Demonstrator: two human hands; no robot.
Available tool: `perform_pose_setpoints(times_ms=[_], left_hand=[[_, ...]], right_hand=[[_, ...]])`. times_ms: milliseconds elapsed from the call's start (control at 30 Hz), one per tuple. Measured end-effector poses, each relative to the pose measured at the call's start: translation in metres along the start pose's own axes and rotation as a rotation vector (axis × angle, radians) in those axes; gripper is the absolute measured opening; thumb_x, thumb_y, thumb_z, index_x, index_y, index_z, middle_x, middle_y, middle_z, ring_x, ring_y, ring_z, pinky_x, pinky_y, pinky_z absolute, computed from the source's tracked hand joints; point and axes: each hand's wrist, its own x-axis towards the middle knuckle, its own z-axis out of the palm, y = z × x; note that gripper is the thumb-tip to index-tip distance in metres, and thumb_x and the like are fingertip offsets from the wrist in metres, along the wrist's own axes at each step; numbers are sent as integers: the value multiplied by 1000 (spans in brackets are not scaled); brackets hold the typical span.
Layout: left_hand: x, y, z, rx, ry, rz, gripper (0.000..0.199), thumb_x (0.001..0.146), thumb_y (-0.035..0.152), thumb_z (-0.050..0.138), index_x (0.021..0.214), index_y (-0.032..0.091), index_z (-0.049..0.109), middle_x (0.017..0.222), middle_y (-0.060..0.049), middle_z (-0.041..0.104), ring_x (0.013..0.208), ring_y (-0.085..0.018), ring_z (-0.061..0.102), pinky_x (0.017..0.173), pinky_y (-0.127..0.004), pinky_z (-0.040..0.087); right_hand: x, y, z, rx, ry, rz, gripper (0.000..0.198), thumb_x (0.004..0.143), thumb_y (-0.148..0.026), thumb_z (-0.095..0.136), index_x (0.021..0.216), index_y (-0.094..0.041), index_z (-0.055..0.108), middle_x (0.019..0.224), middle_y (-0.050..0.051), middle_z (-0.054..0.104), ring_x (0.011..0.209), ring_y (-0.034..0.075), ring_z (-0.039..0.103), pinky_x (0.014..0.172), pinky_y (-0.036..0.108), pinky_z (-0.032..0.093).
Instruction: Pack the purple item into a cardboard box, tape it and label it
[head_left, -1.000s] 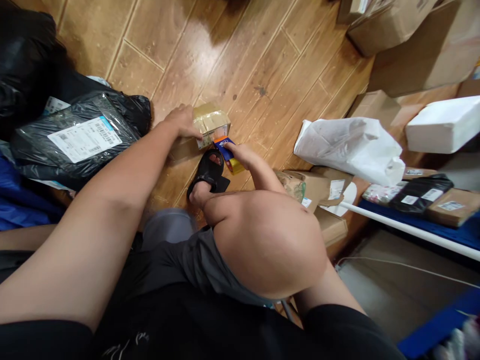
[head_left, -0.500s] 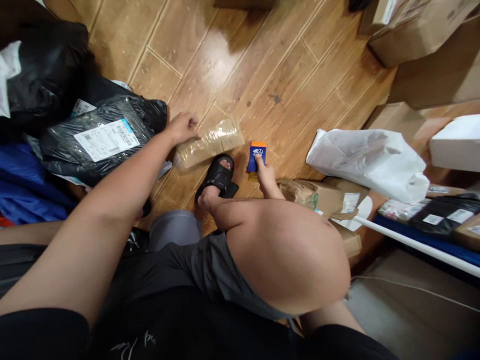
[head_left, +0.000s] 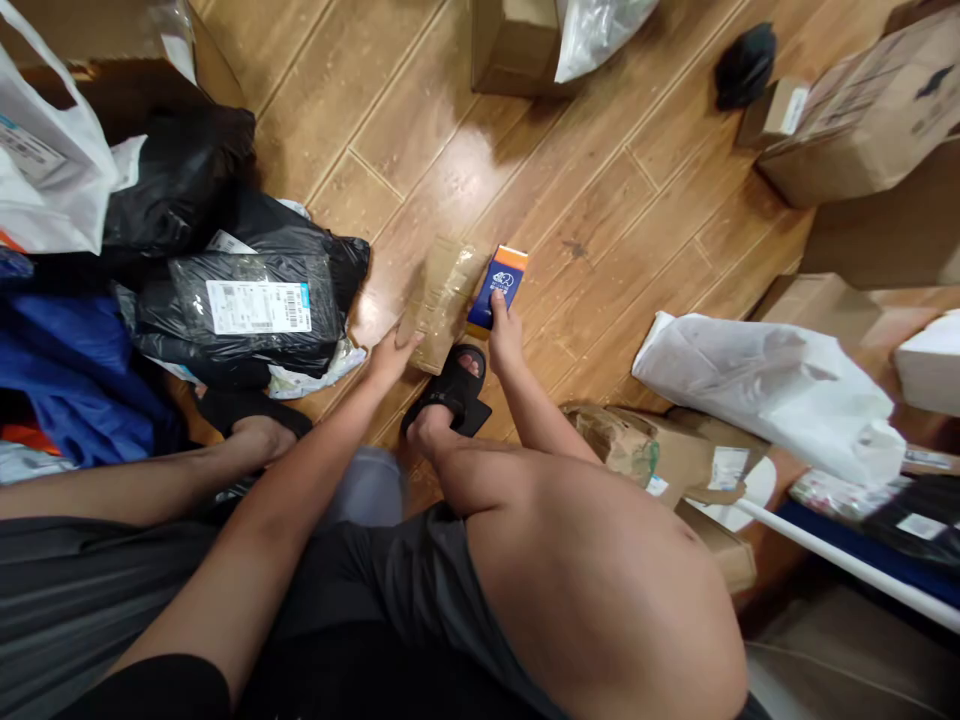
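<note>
A small cardboard box [head_left: 439, 310] with shiny clear tape across it is tilted above the wooden floor, near my right foot's black sandal [head_left: 454, 390]. My left hand [head_left: 397, 355] is closed on its lower left side, with some fingers hidden. Just to the right, my right hand [head_left: 504, 335] grips a blue-and-orange flat case [head_left: 501, 280] with a white logo, the thumb lying over its face. The case's upper end is orange, and a yellowish edge shows at its lower end. Its exact kind is unclear.
Black-wrapped parcels [head_left: 255, 300] with labels lie at left beside a blue cloth [head_left: 67, 370]. A white bag [head_left: 765, 390] and an opened carton [head_left: 675, 450] sit at right, near a white pole [head_left: 847, 555]. Cardboard boxes [head_left: 862, 120] are stacked at upper right.
My left hand has come nearer and taken hold of the box, which has turned to stand steeper. My right hand has moved the case up beside it. The camera view has shifted.
</note>
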Motion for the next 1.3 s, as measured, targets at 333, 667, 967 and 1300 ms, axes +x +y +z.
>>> perform_pose_setpoints(times_ms=[333,667,967,1300], left_hand=[[17,107,-24,-206,51,127,62,97,69,66,124,15,77,133,-20,75,127,-33,68,109,-41,51],[-93,158,-80,-678,-466,253,54,85,65,86,113,20,86,104,-8,79,99,-23,70,92,-32,54],[-96,135,-121,-529,-428,603,78,65,71,95,131,32,81,121,-9,67,114,-27,63,104,-39,51],[-69,104,-96,-357,-442,392,26,84,47,93,106,32,90,99,-5,70,93,-19,67,92,-33,53]], right_hand=[[-80,-67,-69,-322,-317,-274,69,86,-87,66,90,-18,70,72,7,72,57,21,65,52,32,55],[-113,-74,-54,-471,-339,-989,30,87,-52,68,85,-22,70,69,4,70,66,26,70,82,49,63],[-84,-92,-51,-586,-457,-1474,51,108,-64,54,84,-21,68,69,5,70,62,20,68,80,41,62],[-81,-53,-52,-614,-477,-1268,18,89,-41,64,80,-26,61,64,1,62,58,20,62,81,43,65]])
